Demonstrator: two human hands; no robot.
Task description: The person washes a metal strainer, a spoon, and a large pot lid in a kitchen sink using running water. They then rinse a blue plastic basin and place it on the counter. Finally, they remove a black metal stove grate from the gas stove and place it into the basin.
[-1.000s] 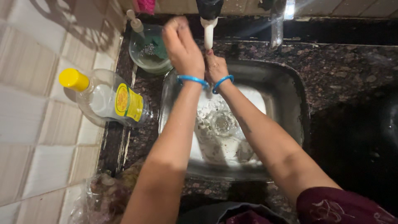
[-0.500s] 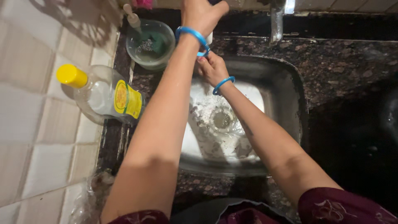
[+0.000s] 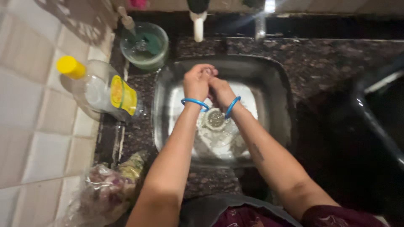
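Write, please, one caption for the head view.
Left hand and right hand pressed together over a steel sink, beside a yellow-capped bottle.

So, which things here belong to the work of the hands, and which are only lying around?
In use:
- left hand and right hand, pressed together
- steel sink below them
- tap spout above the sink

Lying about:
- clear bottle with yellow cap
- green bowl
- plastic bag on the counter
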